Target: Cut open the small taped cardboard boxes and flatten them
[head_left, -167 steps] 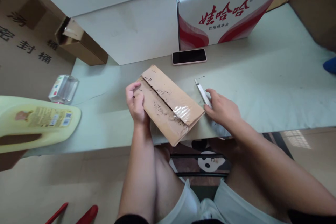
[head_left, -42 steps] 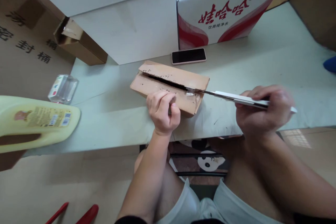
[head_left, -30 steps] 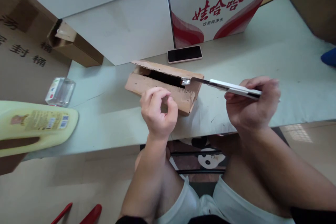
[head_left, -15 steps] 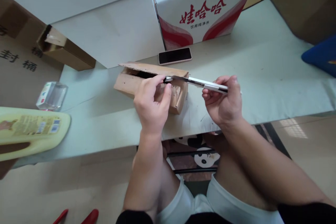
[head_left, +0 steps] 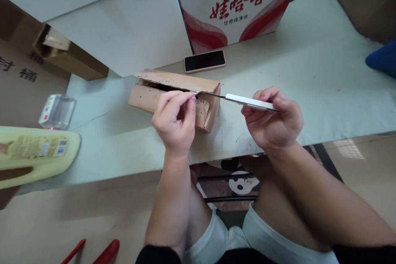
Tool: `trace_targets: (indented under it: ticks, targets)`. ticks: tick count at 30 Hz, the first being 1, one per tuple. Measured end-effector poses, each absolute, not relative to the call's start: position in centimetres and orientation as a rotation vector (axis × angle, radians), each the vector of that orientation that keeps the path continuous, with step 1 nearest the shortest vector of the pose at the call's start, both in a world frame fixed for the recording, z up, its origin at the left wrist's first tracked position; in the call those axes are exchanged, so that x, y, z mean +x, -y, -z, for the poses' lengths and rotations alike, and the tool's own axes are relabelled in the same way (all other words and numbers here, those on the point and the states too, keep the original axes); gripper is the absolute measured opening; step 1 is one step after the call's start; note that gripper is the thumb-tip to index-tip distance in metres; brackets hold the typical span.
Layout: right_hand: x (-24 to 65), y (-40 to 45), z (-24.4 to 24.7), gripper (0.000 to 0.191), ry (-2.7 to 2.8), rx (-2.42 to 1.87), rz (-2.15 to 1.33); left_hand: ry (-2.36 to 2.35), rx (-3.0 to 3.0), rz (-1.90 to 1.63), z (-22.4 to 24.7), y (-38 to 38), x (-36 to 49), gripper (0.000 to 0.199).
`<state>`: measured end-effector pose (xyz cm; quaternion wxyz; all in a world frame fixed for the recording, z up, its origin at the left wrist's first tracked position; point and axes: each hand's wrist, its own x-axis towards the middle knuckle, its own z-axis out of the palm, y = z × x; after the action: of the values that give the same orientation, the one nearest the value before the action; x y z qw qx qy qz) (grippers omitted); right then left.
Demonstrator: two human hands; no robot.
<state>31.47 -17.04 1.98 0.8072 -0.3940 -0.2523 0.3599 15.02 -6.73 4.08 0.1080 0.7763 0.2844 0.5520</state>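
Observation:
My right hand is closed around the white handle of a utility knife, whose thin blade points left. My left hand pinches a small black-and-silver piece between thumb and forefinger; most of it is hidden, and I cannot make out its kind. The blade's far end meets or nearly meets that piece. Both are above a brown cardboard box lying on the table, with a long opening in its top and dark specks on its flaps.
A phone lies behind the box, before a white-and-red carton. Leftward are a clear plastic container, a yellow bottle and a narrow cardboard box. A blue object stands at the right edge of the pale-green-covered table.
My right hand has moved right with the utility knife, so more of the blade shows between handle and left fingertips. The left hand keeps its pinch. The view has shifted slightly.

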Motion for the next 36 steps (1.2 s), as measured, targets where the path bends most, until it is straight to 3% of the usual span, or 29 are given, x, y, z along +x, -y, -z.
trace_targets:
  ticks: [8, 24, 36]
  targets:
    - [31.03, 16.75, -1.80, 0.030, 0.535, -0.825, -0.843, -0.793, 2.333, -1.521, -3.89, 6.72, 14.33, 0.010]
    - [31.10, 16.76, -1.35, 0.015, 0.630, -0.788, -0.808, -0.826, 2.391, -1.495, -3.56, 6.52, 14.00, 0.011]
    - [30.79, 16.86, -1.49, 0.019, 0.683, -0.833, -0.724, -0.934, 2.421, -1.415, -3.87, 6.69, 14.14, 0.010]
